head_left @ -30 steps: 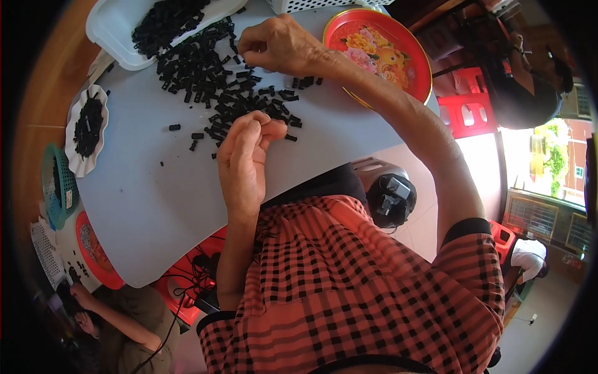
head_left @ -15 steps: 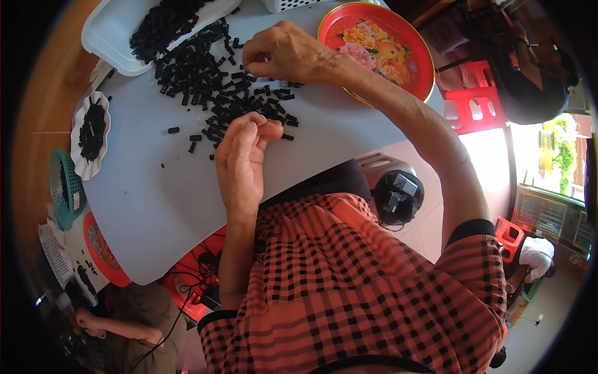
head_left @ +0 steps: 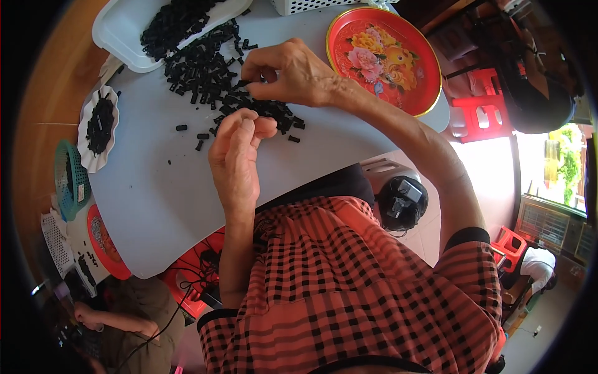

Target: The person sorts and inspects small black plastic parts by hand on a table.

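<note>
Around you: white bin of black parts at the table's far left, red round tray right under your right forearm, white perforated basket at the far edge. White scalloped dish of black bits at the left edge, green mesh basket just beyond. Your own hands block part of the black pieces, which lie heaped mid-table between bin and left hand.

Pieces look short, stubby, spool-like, matte. Table is smooth pale grey; tray is glossy, gold-rimmed, flower-printed.

Vs a second ago: your right hand is lower, nearer your left, thumb and fingertips now spread apart over the heap. Left hand keeps its curl, thumb up near the fingertips; can't tell if it's gripping anything.
</note>
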The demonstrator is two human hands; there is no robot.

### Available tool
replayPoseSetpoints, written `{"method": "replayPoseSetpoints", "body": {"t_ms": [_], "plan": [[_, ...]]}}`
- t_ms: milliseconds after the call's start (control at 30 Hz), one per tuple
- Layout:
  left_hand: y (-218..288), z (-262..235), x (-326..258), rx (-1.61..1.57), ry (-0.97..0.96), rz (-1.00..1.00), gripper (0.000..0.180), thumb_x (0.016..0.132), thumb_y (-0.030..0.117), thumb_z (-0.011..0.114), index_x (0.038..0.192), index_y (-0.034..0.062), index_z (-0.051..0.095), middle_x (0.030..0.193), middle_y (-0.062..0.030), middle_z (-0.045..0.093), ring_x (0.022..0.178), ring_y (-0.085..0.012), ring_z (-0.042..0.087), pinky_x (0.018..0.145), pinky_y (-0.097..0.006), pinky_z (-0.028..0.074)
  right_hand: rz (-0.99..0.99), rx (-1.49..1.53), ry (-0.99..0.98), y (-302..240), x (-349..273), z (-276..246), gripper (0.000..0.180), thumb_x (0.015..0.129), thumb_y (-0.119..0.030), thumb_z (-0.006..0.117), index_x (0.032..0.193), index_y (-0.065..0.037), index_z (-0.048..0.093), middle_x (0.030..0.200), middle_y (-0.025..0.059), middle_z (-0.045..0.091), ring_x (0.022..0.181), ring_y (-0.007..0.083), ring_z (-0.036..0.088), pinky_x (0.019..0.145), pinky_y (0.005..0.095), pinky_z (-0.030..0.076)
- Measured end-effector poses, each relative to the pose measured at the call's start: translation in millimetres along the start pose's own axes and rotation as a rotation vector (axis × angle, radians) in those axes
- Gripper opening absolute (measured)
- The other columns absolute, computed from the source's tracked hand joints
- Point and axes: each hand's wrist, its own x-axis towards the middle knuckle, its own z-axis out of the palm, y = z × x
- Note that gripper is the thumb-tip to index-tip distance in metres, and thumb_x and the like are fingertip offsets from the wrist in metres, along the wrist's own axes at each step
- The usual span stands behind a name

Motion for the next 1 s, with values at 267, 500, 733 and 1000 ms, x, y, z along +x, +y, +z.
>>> {"method": "replayPoseSetpoints", "body": {"t_ms": [267, 500, 733, 1000], "plan": [[3.5, 16.9, 9.1, 0.245, 0.11, 0.026, 0.029, 0.092, 0.018, 0.056, 0.108, -0.0061, 0.055, 0.095, -0.0067, 0.058, 0.085, -0.0132, 0.055, 0.079, -0.026, 0.045, 0.113, 0.273, 0.126, -21.9, -43.9, 9.8, 0.02, 0.074, -0.013, 0.071, 0.088, -0.001, 0.064, 0.071, 0.0067, 0.063, 0.065, 0.0157, 0.063, 0.063, 0.0298, 0.05], [6.8, 17.3, 9.2, 0.409, 0.084, 0.048, 0.026, 0.091, 0.019, 0.055, 0.101, -0.0056, 0.06, 0.09, -0.0055, 0.059, 0.082, -0.0126, 0.054, 0.078, -0.024, 0.043, -0.027, 0.199, 0.209, -23.3, -57.1, 9.5, 0.014, 0.074, -0.008, 0.067, 0.086, -0.001, 0.062, 0.076, 0.009, 0.061, 0.066, 0.0217, 0.062, 0.064, 0.0337, 0.05], [9.2, 11.9, 8.0, 0.21, 0.054, -0.075, 0.022, 0.092, 0.016, 0.055, 0.102, -0.0028, 0.056, 0.08, -0.0092, 0.06, 0.08, -0.0169, 0.054, 0.074, -0.03, 0.045, -0.016, 0.004, 0.25, -14.6, -68.4, -19.0, 0.008, 0.075, -0.006, 0.064, 0.082, -0.003, 0.063, 0.073, 0.0107, 0.06, 0.064, 0.0253, 0.061, 0.06, 0.035, 0.05], [-3.7, 21.9, 4.0, 0.336, -0.048, -0.008, 0.022, 0.089, 0.01, 0.056, 0.107, -0.001, 0.048, 0.072, -0.007, 0.058, 0.07, -0.0136, 0.053, 0.07, -0.026, 0.042, 0.135, -0.435, 0.068, 44.1, -68.8, -75.5, 0.01, 0.074, -0.008, 0.061, 0.073, 0.002, 0.062, 0.069, 0.0152, 0.062, 0.062, 0.0288, 0.061, 0.064, 0.0395, 0.048]]}}
